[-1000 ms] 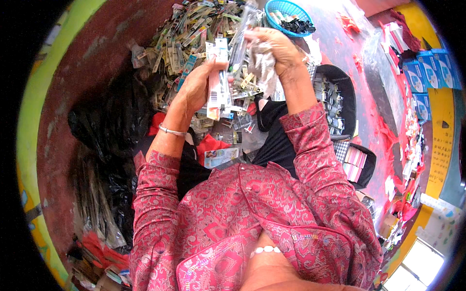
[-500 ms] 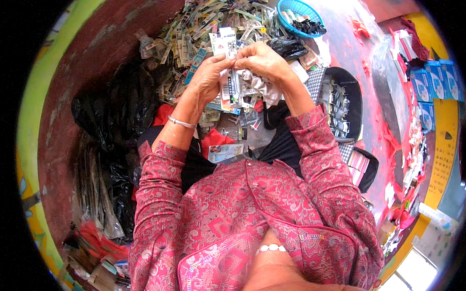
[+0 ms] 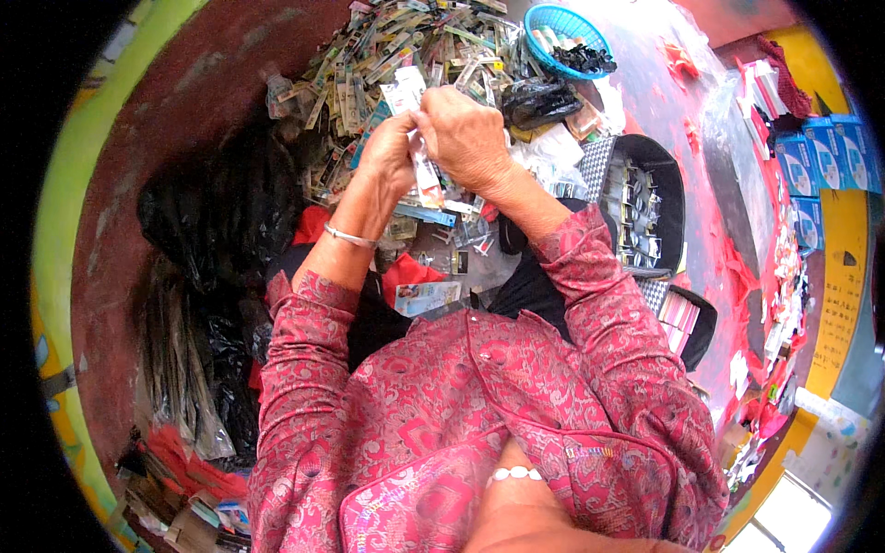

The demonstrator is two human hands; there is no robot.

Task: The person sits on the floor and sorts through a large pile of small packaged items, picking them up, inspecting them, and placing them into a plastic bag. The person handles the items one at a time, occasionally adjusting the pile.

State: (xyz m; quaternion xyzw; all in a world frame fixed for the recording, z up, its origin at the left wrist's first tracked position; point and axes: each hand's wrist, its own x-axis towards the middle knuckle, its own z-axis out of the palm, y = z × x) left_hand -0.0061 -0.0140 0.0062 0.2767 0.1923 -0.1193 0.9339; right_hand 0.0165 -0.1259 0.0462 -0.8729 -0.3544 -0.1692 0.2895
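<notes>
White carded packet [image 3: 412, 120] upright, pinched between both hands, above heap of similar packets.

The red floor [image 3: 175, 138] carries a heap of packets [image 3: 406, 46], a blue basket [image 3: 567, 37], black bags [image 3: 221, 212] and a black tray [image 3: 645, 203].

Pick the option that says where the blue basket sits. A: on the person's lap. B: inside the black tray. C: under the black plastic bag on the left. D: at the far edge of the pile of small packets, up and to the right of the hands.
D: the blue basket stands beyond the pile of small packets, up and right of both hands, apart from the black tray.
</notes>
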